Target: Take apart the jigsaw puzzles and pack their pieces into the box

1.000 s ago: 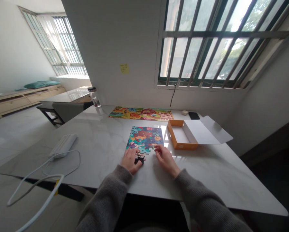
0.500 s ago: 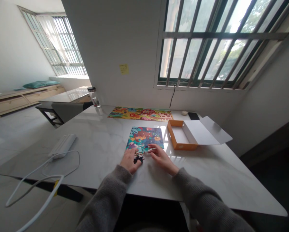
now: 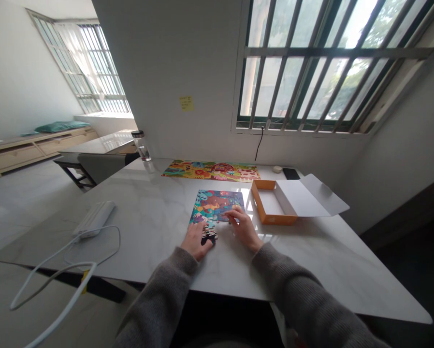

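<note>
A blue jigsaw puzzle (image 3: 217, 203) with animal pictures lies on the white marbled table (image 3: 144, 241). At its lower left edge, my left hand (image 3: 195, 241) is wrapped round a stack of puzzle pieces (image 3: 209, 235), thumb on the near side. My right hand (image 3: 243, 227) is over the puzzle's lower right part, its fingertips pinched together around a small puzzle piece (image 3: 222, 214). Part of the puzzle's right side is hidden under that hand. Behind lies a long, colourful farm puzzle (image 3: 209, 170).
An orange box (image 3: 278, 220) with its white lid folded open stands on the right. Near the wall are a black phone (image 3: 291, 174), a small white round object (image 3: 277, 169) and a bottle (image 3: 142, 147). A white power strip (image 3: 94, 218) with a cable lies left.
My right hand has moved up and slightly right over the puzzle, and its fingers have closed into a pinch. My left hand has hardly moved.
</note>
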Demonstrator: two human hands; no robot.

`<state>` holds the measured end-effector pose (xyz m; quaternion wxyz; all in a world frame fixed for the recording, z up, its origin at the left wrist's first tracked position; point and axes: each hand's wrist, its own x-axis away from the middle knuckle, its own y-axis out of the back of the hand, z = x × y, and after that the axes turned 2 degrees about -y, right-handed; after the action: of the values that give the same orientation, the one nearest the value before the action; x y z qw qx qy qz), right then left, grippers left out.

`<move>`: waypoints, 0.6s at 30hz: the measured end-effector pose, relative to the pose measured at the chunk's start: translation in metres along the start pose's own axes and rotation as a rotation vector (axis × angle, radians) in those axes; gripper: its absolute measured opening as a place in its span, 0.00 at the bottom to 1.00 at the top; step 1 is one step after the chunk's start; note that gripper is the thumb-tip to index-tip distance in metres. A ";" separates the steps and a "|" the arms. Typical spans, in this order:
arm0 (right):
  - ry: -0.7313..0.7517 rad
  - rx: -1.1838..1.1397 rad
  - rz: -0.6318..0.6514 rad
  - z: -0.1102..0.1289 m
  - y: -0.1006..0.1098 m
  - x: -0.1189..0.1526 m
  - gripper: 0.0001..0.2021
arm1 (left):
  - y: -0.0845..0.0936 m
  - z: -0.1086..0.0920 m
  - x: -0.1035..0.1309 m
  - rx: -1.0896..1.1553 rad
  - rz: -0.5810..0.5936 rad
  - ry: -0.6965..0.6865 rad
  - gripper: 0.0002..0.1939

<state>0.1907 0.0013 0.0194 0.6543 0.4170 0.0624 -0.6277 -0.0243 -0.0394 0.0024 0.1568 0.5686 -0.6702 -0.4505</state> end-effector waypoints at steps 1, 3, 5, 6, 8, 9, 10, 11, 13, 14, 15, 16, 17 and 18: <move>0.002 -0.010 -0.050 0.003 0.002 0.003 0.11 | -0.001 0.001 0.000 -0.001 -0.006 -0.012 0.22; 0.046 -0.025 -0.088 0.012 0.003 0.012 0.13 | -0.004 0.005 0.001 -0.003 -0.033 -0.034 0.21; 0.129 -0.029 -0.036 0.023 0.002 0.022 0.16 | -0.006 0.010 0.002 -0.008 -0.051 -0.055 0.21; 0.178 -0.025 0.016 0.028 0.001 0.026 0.17 | -0.007 0.012 0.003 -0.009 -0.051 -0.064 0.22; 0.267 -0.006 0.125 0.035 -0.001 0.033 0.19 | -0.009 0.019 0.006 -0.012 -0.037 -0.079 0.27; 0.301 0.015 0.172 0.037 -0.002 0.035 0.20 | -0.009 0.022 0.007 -0.015 -0.025 -0.090 0.30; 0.327 0.044 0.212 0.038 -0.003 0.037 0.21 | -0.010 0.025 0.009 -0.018 -0.019 -0.100 0.33; 0.347 0.079 0.247 0.038 -0.003 0.037 0.21 | -0.011 0.028 0.010 -0.020 -0.019 -0.110 0.35; 0.388 0.151 0.313 0.037 -0.003 0.037 0.22 | -0.013 0.031 0.012 -0.024 -0.023 -0.122 0.35; 0.408 0.179 0.342 0.036 -0.003 0.037 0.22 | -0.013 0.031 0.012 -0.024 -0.027 -0.119 0.33; 0.431 0.199 0.365 0.035 -0.003 0.037 0.22 | -0.013 0.030 0.013 -0.024 -0.033 -0.110 0.32; 0.452 0.212 0.379 0.035 -0.002 0.037 0.23 | -0.012 0.029 0.013 -0.023 -0.036 -0.100 0.30; 0.465 0.218 0.385 0.035 -0.002 0.037 0.24 | -0.011 0.027 0.013 -0.019 -0.033 -0.094 0.28; 0.467 0.215 0.383 0.035 -0.002 0.037 0.25 | -0.010 0.025 0.013 -0.013 -0.028 -0.092 0.26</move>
<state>0.1806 -0.0490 0.0186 0.6809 0.6207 0.0643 -0.3834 -0.0403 -0.0395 -0.0230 0.1233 0.5557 -0.6656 -0.4827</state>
